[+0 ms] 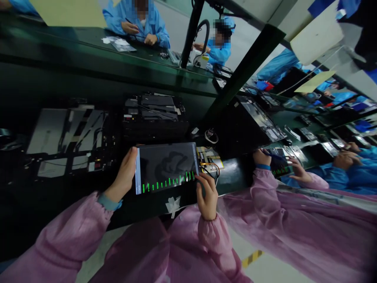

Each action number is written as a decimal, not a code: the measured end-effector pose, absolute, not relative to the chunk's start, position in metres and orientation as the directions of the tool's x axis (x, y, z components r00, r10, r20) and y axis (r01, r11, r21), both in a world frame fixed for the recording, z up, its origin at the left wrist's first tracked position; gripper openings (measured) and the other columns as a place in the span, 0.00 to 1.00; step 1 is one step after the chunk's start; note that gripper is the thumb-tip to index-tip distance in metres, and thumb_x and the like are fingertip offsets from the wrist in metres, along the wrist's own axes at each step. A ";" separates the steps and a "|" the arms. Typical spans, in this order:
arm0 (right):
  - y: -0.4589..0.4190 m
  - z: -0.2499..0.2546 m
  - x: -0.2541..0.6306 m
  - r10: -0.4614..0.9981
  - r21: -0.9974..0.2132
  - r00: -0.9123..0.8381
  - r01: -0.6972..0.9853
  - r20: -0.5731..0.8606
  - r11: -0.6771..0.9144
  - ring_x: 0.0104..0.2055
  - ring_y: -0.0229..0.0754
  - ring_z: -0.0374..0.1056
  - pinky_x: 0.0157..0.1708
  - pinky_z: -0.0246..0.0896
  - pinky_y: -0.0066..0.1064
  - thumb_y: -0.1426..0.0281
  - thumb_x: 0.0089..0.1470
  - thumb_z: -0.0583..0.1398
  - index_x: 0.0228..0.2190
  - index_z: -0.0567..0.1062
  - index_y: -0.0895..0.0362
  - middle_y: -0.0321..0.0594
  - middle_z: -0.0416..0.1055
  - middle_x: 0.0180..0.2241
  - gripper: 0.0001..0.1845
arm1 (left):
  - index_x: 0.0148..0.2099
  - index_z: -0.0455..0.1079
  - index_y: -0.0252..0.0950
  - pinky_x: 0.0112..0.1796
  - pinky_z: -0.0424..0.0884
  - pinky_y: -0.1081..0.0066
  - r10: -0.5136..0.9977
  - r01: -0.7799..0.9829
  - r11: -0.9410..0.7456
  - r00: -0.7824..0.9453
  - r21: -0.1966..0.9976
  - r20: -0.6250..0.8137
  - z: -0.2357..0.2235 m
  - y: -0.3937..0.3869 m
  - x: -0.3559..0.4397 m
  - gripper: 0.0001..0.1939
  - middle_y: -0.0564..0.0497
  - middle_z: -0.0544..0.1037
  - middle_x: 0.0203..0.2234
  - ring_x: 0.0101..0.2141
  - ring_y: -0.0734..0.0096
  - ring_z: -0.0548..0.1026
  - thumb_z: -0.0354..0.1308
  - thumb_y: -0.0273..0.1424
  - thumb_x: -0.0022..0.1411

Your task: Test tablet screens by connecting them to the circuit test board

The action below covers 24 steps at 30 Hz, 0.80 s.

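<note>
Tablet (166, 167) in left hand (124, 176); curled right hand (207, 196) seemingly touches it.

Tablet (166, 167), between left hand (125, 175) and right hand (207, 192), blocks straight way forward. Open strip of dark bench (141, 208) along near edge, below tablet; white tape (173, 206) sits in it. Left: tray of flat electronic parts (50, 129) bars sideways reach. Behind tablet: second parts stack (153, 118); narrow dark gap between both. Right: wired board (213, 159), coiled cable (211, 135) crowd tablet's edge; glossy bare patch beyond, then neighbour's pink sleeve (262, 188). Slanted black post (244, 67) obstructs right rear.
</note>
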State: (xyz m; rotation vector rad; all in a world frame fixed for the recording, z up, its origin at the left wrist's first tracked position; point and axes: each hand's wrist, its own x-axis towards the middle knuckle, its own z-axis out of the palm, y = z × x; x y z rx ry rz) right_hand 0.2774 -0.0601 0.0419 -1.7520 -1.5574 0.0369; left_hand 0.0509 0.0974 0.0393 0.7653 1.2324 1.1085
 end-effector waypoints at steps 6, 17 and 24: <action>-0.057 0.047 0.240 0.911 -0.515 0.008 0.827 0.413 0.226 0.56 0.49 0.59 0.54 0.61 0.47 0.73 0.59 0.55 0.50 0.73 0.54 0.46 0.65 0.52 0.18 | 0.53 0.71 0.40 0.52 0.69 0.62 0.945 -0.277 0.326 0.062 0.904 -0.322 0.042 0.103 0.047 0.29 0.47 0.77 0.49 0.54 0.56 0.71 0.52 0.53 0.59; -0.046 0.050 0.229 0.898 -0.486 0.010 0.844 0.439 0.228 0.58 0.51 0.57 0.55 0.60 0.51 0.74 0.58 0.54 0.51 0.72 0.53 0.46 0.65 0.53 0.19 | 0.52 0.72 0.42 0.47 0.72 0.63 0.945 -0.290 0.323 0.049 0.901 -0.323 0.042 0.103 0.048 0.26 0.48 0.77 0.49 0.52 0.57 0.73 0.54 0.51 0.59; -0.052 0.046 0.232 0.909 -0.495 -0.011 0.836 0.416 0.237 0.58 0.51 0.57 0.55 0.59 0.50 0.74 0.57 0.55 0.50 0.72 0.54 0.46 0.64 0.54 0.19 | 0.51 0.73 0.42 0.47 0.73 0.61 0.939 -0.290 0.340 0.044 0.895 -0.342 0.044 0.103 0.047 0.26 0.48 0.79 0.46 0.51 0.55 0.74 0.55 0.51 0.57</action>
